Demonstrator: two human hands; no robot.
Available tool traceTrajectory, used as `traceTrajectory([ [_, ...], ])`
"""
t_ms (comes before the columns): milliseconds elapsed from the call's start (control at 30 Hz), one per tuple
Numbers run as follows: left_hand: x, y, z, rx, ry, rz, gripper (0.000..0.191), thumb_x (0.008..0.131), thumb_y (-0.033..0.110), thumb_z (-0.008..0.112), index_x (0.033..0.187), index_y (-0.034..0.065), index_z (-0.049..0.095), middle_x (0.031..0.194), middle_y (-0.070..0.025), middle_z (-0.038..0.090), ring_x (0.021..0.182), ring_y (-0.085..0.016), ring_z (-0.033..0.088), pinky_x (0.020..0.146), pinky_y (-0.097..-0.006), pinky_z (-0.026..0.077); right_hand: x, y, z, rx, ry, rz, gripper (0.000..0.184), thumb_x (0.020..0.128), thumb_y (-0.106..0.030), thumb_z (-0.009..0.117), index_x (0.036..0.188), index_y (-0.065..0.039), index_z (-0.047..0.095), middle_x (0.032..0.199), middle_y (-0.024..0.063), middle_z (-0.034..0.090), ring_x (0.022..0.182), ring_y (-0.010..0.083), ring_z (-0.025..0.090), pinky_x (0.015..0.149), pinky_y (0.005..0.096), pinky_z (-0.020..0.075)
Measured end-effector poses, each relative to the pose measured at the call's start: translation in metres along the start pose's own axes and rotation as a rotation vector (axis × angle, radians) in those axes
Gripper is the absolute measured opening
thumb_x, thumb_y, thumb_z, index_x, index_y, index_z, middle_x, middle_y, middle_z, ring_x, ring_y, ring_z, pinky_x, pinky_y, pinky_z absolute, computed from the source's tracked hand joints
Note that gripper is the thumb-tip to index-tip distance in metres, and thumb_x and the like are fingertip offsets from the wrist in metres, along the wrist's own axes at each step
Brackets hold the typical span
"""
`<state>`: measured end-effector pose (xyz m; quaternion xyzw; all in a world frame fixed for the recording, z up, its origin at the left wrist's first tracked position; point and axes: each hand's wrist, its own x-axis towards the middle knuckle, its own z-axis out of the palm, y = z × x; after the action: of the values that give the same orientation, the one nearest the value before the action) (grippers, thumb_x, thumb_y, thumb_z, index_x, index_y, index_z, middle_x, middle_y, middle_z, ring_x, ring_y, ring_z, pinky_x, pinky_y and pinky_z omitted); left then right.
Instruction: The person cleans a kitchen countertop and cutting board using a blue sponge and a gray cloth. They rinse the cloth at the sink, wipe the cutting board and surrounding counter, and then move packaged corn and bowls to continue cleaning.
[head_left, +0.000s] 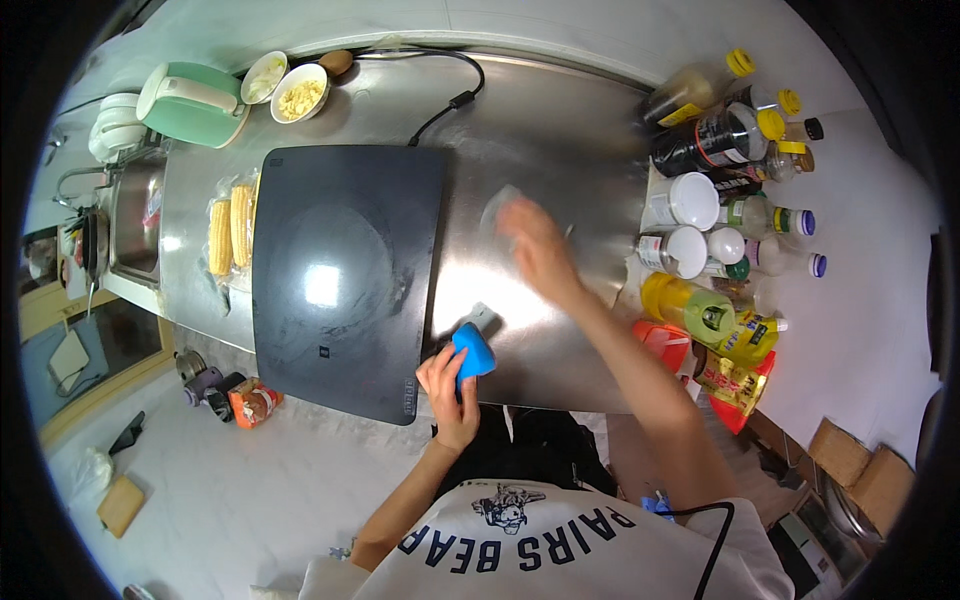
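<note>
My left hand (452, 386) grips a bright blue object (474, 351) at the front of the steel counter, beside the right edge of a dark induction cooktop (345, 285). What kind of object it is I cannot tell. A small grey patch (481, 318) shows on the steel just beyond it. Over the counter to the right of the cooktop is my right hand (536, 244), blurred. A pale, thin, cloth-like piece (498, 207) shows at its fingertips; the blur hides whether the fingers hold it or only press on it.
Corn cobs in clear wrap (230, 229) lie left of the cooktop, near the sink (136, 217). Behind stand a green kettle (193, 103), a bowl of chopped yellow food (300, 94) and a power cord (457, 99). Several bottles (709, 142) and white-lidded jars (684, 202) crowd the right end.
</note>
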<state>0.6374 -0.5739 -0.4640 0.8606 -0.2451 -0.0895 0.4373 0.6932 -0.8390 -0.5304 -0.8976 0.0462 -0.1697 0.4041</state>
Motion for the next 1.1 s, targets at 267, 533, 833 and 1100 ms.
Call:
traceTrajectory([
  [267,-0.029,0.014,-0.017,-0.088,0.154,-0.017,0.034,0.093,0.008,0.057,0.124,-0.0037,0.058,0.133,-0.0234,0.053,0.117,-0.037,0.046,0.104,-0.0469,0.034,0.021,-0.025,0.050,-0.226,-0.079,-0.104,0.032,0.084,-0.006,0.061,0.115,-0.009,0.068,0.132,0.0080,0.061,0.134,0.0307,0.047,0.116,0.0460,0.0342],
  [533,-0.001,0.026,-0.046,0.094,0.225,0.052,0.038,0.092,0.004,0.056,0.128,-0.0042,0.055,0.137,-0.0237,0.050,0.117,-0.037,0.046,0.102,-0.0462,0.036,-0.065,-0.061,0.021,0.071,-0.417,-0.224,0.014,0.081,-0.006,0.064,0.093,-0.007,0.071,0.113,0.0008,0.069,0.122,0.0222,0.056,0.107,0.0398,0.0416],
  [833,0.025,-0.002,0.042,0.472,-0.121,0.289,0.042,0.090,0.006,0.063,0.131,0.0079,0.060,0.140,-0.0113,0.052,0.118,-0.035,0.048,0.101,-0.0461,0.037,-0.141,-0.058,-0.023,0.564,0.388,0.590,0.026,0.085,0.008,0.046,0.098,-0.002,0.066,0.112,0.0098,0.069,0.109,0.0199,0.062,0.094,0.0311,0.0457],
  [1100,0.058,-0.015,0.067,0.327,-0.189,0.286,0.045,0.085,-0.002,0.060,0.127,0.0105,0.064,0.136,-0.0109,0.055,0.114,-0.034,0.050,0.097,-0.0458,0.041,-0.106,-0.062,-0.073,1.635,0.895,1.054,0.033,0.088,-0.008,0.056,0.121,-0.007,0.061,0.116,0.0042,0.062,0.108,0.0192,0.060,0.097,0.0335,0.0488],
])
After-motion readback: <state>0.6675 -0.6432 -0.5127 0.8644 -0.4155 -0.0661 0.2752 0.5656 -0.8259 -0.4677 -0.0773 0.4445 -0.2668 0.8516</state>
